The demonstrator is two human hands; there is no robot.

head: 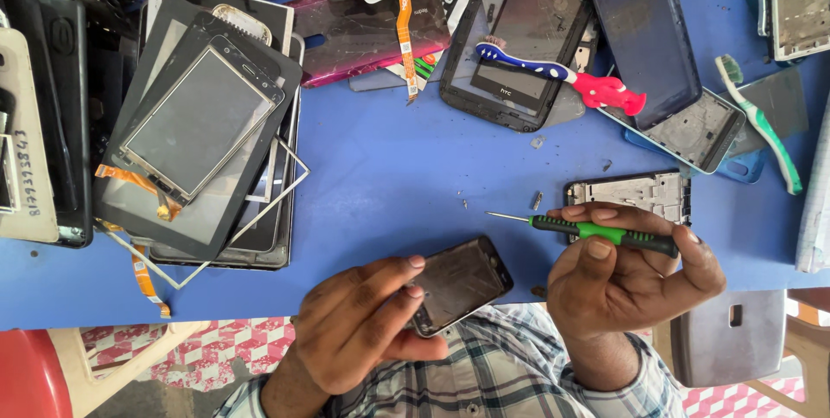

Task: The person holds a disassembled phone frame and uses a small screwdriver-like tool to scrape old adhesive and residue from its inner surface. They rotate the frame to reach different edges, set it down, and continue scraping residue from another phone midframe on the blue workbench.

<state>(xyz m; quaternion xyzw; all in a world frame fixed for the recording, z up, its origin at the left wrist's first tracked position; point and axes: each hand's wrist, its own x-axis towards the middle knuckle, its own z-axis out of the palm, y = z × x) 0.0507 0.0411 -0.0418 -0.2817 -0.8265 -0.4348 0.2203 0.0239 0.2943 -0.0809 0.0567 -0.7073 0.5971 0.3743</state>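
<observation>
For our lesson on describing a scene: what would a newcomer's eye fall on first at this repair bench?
First, the two hands at the near edge of the blue table: the left hand holds a small dark phone, and the right hand grips a green-and-black screwdriver pointing left. Next, the blue toothbrush with a pink handle lying on a phone screen at the top, and the stack of screen panels at the left.

A blue bench [389, 176] fills most of the view, lit by bright, even daylight; below its near edge lies a floor [216, 353] of red-and-white checked tiles; a red seat [30, 375] shows at the lower left — a grey stool [735, 336] at the lower right.
</observation>
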